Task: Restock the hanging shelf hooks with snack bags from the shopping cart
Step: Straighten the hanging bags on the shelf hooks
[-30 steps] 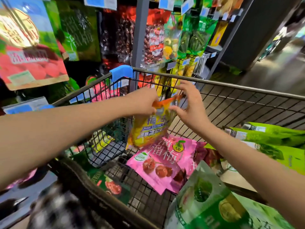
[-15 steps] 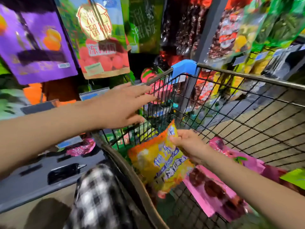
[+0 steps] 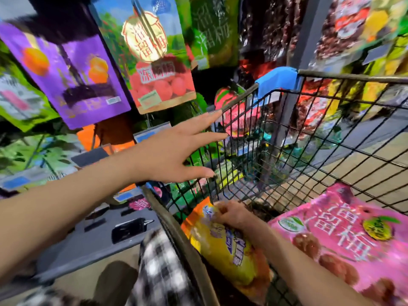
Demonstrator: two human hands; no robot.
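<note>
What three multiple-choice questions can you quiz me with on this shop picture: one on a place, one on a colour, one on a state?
1. Where is the yellow-orange snack bag?
A. on a shelf hook
B. inside the shopping cart
C. on the floor

2. What colour is the big bag beside the right hand?
A. blue
B. pink
C. white

3. How is the left hand?
A. gripping a bag
B. clenched in a fist
C. open, holding nothing

Answers:
1 B: the bag lies within the cart's wire walls, gripped by the right hand.
2 B: its front is bright pink.
3 C: its fingers are stretched out near the cart's rim, around nothing.
</note>
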